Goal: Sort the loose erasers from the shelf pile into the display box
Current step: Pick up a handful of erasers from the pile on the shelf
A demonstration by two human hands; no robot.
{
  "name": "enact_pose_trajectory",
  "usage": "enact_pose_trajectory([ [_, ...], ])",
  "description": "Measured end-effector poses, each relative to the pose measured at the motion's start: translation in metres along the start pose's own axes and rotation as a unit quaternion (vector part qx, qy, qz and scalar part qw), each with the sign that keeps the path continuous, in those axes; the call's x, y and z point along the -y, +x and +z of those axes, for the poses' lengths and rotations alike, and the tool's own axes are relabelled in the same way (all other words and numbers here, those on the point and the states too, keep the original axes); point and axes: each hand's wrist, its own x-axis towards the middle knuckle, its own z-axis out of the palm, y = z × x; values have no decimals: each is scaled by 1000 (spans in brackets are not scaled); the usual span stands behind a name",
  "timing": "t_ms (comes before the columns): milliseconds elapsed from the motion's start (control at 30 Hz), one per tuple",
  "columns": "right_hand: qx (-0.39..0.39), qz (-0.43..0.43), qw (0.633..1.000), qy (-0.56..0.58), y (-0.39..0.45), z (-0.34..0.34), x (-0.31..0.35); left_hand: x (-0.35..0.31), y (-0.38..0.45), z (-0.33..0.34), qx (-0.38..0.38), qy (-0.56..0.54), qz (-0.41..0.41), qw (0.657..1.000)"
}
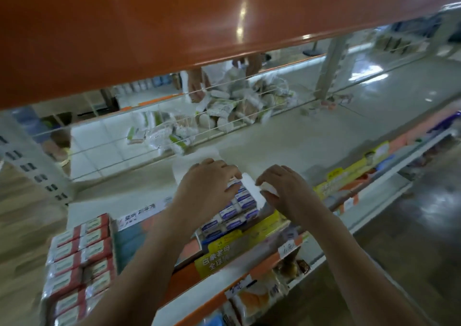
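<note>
Well along, by the look: display box [245, 226] at shelf front holds rows of blue-labelled erasers [239, 202]. Left hand [212, 183] pinching 1 over box; right hand [282, 188] pinching another. Loose pile [224, 111] remaining behind.

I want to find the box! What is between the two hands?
In the head view, the display box with blue-and-white erasers lies between the left hand and the right hand.
</note>
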Motion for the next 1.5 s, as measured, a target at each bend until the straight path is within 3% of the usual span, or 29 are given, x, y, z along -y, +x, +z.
enact_pose_trajectory([
  [367,1,139,984,-115,-62,-79,-134,-135,135,60,-35,23,75,996],
  [733,33,228,963,-141,-74,-134,-301,-249,260,145,-10,57,48,997],
  [1100,65,202,974,-84,17,-126,-406,-222,366,183,67,64,-42,995],
  [1500,72,237,968,-40,130,-110,-496,-150,453,201,24,79,-153,985],
])
